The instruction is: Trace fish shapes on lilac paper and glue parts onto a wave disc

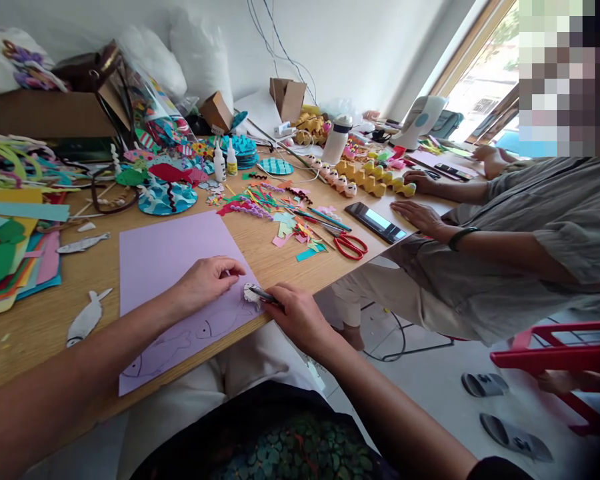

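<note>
A sheet of purple paper (180,260) lies at the table's front edge, with fish outlines drawn on its lower part. My left hand (207,283) rests over the sheet, fingers loosely bent and apart from the thumb, holding nothing. Near the sheet's right edge, my right hand (297,313) grips a dark pen (264,295). The pen's tip is at a small white cutout (250,292) with dark marks, whose exact shape I cannot make out. Two fish cutouts, one grey-white (84,243) and one white (90,320), lie to the left of the sheet.
Paper scraps (285,227), red-handled scissors (351,245) and a phone (376,223) lie to the right. Coloured paper (20,260) is stacked at left. Glue bottles (220,163) and a white bottle (337,140) stand behind. A co-worker's hands (420,217) rest on the table.
</note>
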The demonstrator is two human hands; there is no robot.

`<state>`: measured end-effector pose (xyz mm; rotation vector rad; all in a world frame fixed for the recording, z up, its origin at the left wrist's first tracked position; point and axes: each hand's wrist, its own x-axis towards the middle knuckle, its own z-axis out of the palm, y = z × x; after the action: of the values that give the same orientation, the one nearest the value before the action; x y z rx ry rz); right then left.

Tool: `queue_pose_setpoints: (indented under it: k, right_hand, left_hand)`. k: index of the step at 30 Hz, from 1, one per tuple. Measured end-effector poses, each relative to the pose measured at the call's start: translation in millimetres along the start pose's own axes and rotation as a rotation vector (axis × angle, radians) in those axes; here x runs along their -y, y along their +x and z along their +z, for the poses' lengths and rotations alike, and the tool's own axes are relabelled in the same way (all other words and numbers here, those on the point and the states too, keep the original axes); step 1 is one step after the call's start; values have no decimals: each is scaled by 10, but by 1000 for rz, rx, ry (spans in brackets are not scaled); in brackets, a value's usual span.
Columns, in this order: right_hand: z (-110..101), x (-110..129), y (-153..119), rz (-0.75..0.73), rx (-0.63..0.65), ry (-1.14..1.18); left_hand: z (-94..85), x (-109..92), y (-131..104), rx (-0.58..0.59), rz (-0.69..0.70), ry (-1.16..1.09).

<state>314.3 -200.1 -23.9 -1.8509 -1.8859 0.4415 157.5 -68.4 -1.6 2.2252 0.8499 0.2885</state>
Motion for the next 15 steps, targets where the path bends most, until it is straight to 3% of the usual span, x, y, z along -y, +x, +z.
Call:
queue_pose_setpoints:
  k: [8, 15]
  right_hand:
    - [-95, 68, -42, 30, 68, -70]
    - [-104, 90, -81, 33, 93, -120]
  left_hand:
    - [8, 100, -118, 57, 242, 165]
    - [0, 159, -136, 83, 366, 220]
